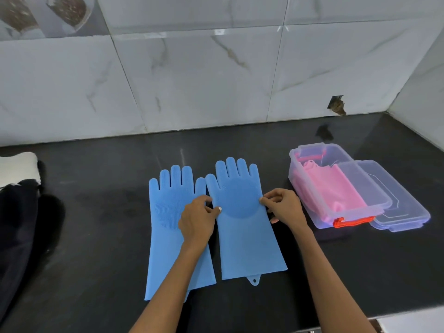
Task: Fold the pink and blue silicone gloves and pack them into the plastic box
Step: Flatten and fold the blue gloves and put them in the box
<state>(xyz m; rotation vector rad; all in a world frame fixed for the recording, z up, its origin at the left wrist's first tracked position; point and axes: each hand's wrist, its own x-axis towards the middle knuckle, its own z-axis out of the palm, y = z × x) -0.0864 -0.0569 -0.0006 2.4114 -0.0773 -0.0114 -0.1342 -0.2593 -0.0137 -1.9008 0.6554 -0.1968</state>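
Two blue silicone gloves lie flat side by side on the black counter, fingers pointing to the wall: the left blue glove [165,227] and the right blue glove [242,212]. My left hand [198,219] pinches the right glove's left edge near the thumb. My right hand [283,205] pinches its right edge at palm height. The clear plastic box [310,200] stands open to the right, with folded pink gloves [336,188] inside and a red latch at its front.
The box's clear lid [403,212] leans against the box on its right side. Dark cloth [16,227] and a white item [19,167] lie at the left edge. Tiled walls close the back and right. The counter's front edge runs bottom right.
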